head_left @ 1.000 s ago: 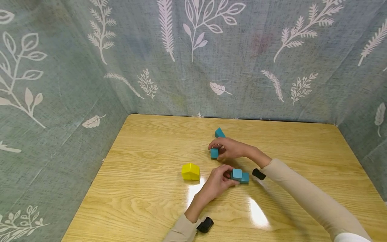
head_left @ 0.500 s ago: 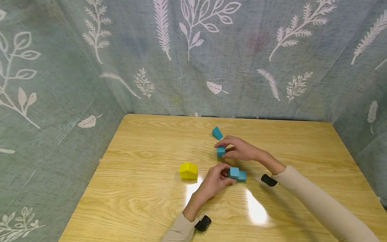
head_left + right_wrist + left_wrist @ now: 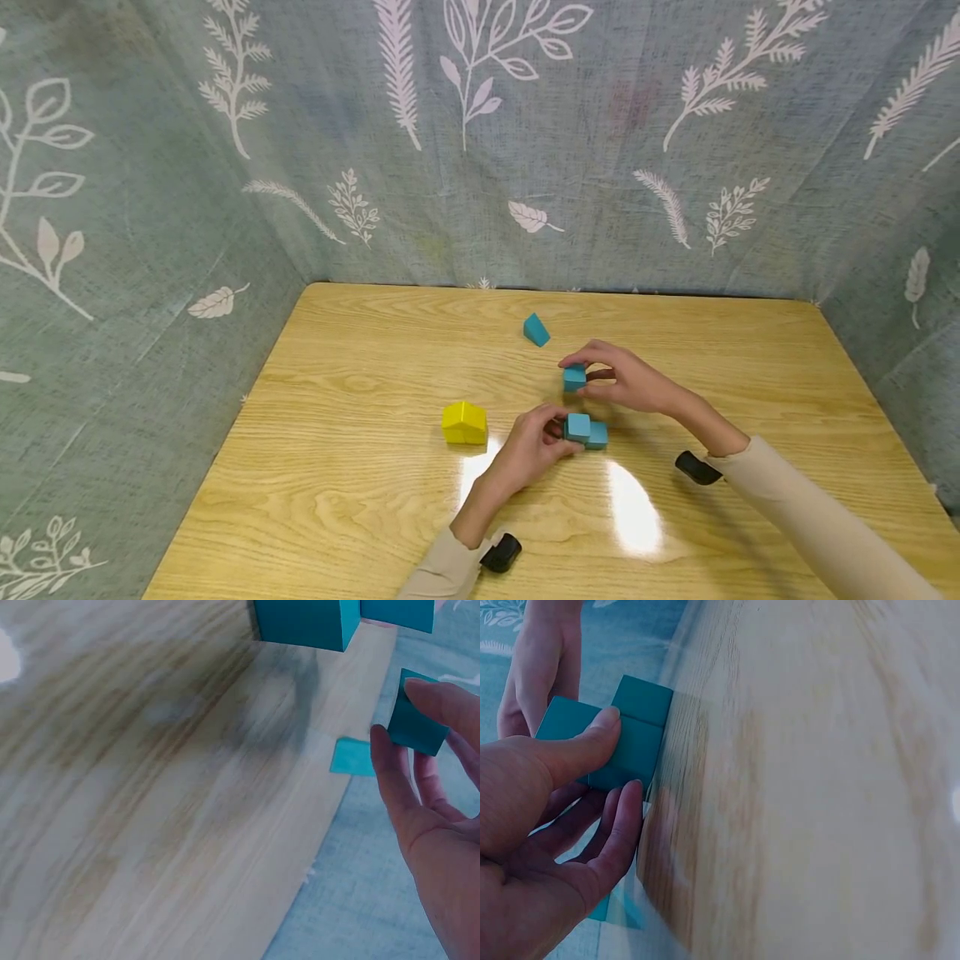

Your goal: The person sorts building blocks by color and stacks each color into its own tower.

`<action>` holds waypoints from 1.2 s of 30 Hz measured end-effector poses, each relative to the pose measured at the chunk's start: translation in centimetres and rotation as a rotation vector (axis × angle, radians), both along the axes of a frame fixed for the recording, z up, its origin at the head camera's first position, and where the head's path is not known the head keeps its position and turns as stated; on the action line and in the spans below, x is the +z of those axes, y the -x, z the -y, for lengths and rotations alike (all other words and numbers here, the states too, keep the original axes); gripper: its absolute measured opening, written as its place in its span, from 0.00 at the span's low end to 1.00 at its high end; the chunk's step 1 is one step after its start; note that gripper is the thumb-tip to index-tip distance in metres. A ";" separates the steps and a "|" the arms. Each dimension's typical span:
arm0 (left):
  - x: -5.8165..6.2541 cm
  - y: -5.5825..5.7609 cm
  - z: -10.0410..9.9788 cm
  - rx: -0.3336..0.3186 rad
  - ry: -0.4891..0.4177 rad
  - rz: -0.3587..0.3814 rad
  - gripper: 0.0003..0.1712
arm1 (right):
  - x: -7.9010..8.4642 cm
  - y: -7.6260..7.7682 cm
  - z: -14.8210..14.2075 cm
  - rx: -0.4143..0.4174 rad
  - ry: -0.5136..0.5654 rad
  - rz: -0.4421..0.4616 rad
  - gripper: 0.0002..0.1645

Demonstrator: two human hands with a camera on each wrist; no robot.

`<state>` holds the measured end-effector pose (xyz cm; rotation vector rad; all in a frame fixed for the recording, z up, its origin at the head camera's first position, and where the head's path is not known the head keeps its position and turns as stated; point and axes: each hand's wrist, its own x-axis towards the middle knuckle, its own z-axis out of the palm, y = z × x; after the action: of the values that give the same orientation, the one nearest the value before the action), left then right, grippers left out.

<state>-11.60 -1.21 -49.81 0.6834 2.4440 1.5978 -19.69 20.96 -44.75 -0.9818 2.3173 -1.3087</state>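
My left hand [image 3: 528, 450] pinches a taller blue block [image 3: 577, 427], thumb on its near side and fingers on its far side. Whether that is one block or a stack cannot be told. Against its right side stands a lower blue block [image 3: 597, 435], also visible in the left wrist view as a teal block [image 3: 643, 699]. Just behind them, my right hand [image 3: 633, 379] pinches a blue cube [image 3: 574, 378] between thumb and fingers. The right wrist view shows this cube [image 3: 418, 712] from the side, apart from the other blocks.
A blue wedge-shaped block [image 3: 536, 330] lies farther back on the wooden table [image 3: 360, 358]. Left of my left hand stands a yellow house-shaped piece [image 3: 464, 423]. Leaf-patterned cloth [image 3: 420, 208] hangs behind the table and along its sides.
My right hand has moved to the right with the blue cube, away from the wedge, which now shows fully. The left hand keeps its hold on the taller block.
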 end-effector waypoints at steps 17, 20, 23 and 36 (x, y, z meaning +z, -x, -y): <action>-0.1 0.0 0.1 0.013 -0.010 0.035 0.19 | -1.0 -3.8 -2.9 -0.104 0.031 -0.095 0.25; -0.1 0.0 0.1 0.011 -0.011 0.037 0.19 | -1.1 -4.4 -3.3 -0.096 0.051 -0.100 0.25; -0.2 0.0 0.1 0.011 -0.015 0.026 0.19 | -1.3 -5.1 -3.5 -0.078 0.067 -0.098 0.26; 0.0 -0.2 -0.2 0.018 0.016 0.014 0.18 | -2.6 -6.5 -3.1 -0.038 0.063 -0.146 0.27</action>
<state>-11.35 -1.03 -49.85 0.6470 2.4568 1.5822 -13.17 24.03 -47.39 -1.0919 2.4268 -1.3749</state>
